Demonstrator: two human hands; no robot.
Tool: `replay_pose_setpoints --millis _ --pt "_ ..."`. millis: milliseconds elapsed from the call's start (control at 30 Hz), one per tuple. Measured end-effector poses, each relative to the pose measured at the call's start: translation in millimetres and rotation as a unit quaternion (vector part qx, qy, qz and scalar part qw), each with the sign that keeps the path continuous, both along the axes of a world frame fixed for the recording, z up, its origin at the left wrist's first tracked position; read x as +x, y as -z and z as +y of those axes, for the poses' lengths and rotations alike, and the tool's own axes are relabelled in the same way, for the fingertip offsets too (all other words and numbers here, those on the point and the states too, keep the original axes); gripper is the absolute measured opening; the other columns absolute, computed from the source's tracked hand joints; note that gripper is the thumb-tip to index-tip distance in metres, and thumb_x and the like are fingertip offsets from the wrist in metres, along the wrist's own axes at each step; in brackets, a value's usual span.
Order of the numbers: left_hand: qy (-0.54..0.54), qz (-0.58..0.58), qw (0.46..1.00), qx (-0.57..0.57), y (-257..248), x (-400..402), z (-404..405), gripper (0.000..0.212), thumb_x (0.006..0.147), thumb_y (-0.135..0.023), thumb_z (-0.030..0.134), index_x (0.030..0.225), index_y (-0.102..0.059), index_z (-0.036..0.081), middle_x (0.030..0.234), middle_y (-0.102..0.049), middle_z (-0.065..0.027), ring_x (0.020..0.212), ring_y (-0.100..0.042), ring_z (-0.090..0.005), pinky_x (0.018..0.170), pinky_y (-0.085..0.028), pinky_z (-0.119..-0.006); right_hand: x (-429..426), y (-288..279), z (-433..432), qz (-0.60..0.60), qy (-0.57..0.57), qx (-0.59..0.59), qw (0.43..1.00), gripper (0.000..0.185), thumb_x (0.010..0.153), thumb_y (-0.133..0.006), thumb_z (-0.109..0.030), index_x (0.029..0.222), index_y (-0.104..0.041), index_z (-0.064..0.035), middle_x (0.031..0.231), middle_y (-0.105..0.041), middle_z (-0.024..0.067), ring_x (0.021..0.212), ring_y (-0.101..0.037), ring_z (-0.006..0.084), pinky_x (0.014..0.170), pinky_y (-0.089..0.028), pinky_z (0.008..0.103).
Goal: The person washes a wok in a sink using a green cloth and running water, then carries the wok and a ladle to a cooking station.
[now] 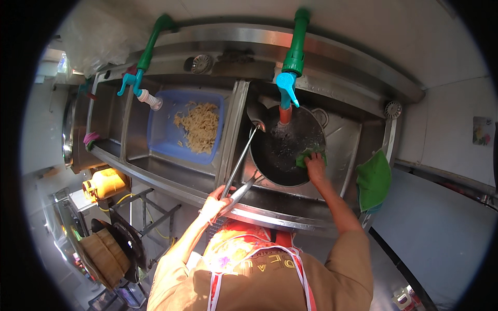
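Note:
A large dark wok [274,161] sits in the right sink basin, with water in it and a loop handle [320,116] on its far rim. My left hand [218,204] grips the long metal handle of a ladle [241,159] together with the wok's long handle [243,193]. The ladle's bowl end rests by the wok's left rim. Inside the wok at the right, my right hand [316,167] presses a green cloth or scrubbing pad [302,157], partly hidden by the fingers. Water runs into the wok from a blue-lever tap [287,87] with a red nozzle.
In the neighbouring basin, a blue plastic tub [163,132] holds pale shredded food [200,126]. Another tap [134,83] hangs over that basin. A green cloth [374,180] drapes over the sink's right edge. A yellow gas cylinder [105,182] and a metal stand [159,217] are at left.

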State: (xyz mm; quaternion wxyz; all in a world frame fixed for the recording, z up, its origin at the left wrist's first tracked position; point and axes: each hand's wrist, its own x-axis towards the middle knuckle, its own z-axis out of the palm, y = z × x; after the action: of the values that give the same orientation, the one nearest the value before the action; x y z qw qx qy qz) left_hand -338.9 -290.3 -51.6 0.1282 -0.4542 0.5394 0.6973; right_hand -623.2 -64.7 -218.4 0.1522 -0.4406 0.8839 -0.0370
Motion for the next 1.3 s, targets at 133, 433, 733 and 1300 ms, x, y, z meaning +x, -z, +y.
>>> replay_pose_setpoints --millis 133,433,733,1300 --pt "-0.002 0.007 0.999 0.041 -6 -9 -1 0.041 0.075 -0.059 0.011 0.115 -0.050 0.004 0.087 -0.054 -0.0052 0.069 -0.053 -0.0098 0.060 -0.046 -0.022 -50 39 -44 0.043 0.090 -0.118 0.988 0.028 0.070 -0.057 0.000 0.098 -0.059 0.0009 0.109 -0.048 0.0223 0.100 -0.047 0.0385 0.084 -0.042 0.0452" --pt "0.001 -0.005 1.000 -0.019 -18 -16 -13 0.043 0.076 -0.061 0.013 0.117 -0.049 0.008 0.088 -0.055 -0.0027 0.070 -0.054 -0.0098 0.065 -0.046 -0.023 -18 56 -180 -0.239 0.253 -0.471 0.811 0.036 0.073 -0.061 -0.007 0.107 -0.050 -0.0012 0.112 -0.046 0.0201 0.105 -0.045 0.0400 0.085 -0.039 0.0442" --pt "0.033 -0.014 0.999 -0.041 -29 -11 -23 0.046 0.076 -0.060 0.015 0.119 -0.047 0.007 0.083 -0.056 -0.0009 0.072 -0.052 -0.0069 0.058 -0.042 -0.020 46 2 -136 -0.320 -0.088 -0.302 0.893 0.025 0.074 -0.058 -0.006 0.097 -0.052 -0.0022 0.096 -0.052 0.0156 0.096 -0.050 0.0357 0.081 -0.041 0.0427" --pt "0.060 -0.003 0.998 -0.029 -18 -13 7 0.049 0.072 -0.060 0.012 0.118 -0.046 0.005 0.101 -0.052 -0.0068 0.092 -0.048 -0.0133 0.084 -0.038 -0.026 -99 12 -63 0.078 0.158 -0.156 0.972 0.032 0.070 -0.054 0.001 0.101 -0.053 -0.0088 0.101 -0.049 0.0151 0.096 -0.047 0.0336 0.080 -0.041 0.0446"
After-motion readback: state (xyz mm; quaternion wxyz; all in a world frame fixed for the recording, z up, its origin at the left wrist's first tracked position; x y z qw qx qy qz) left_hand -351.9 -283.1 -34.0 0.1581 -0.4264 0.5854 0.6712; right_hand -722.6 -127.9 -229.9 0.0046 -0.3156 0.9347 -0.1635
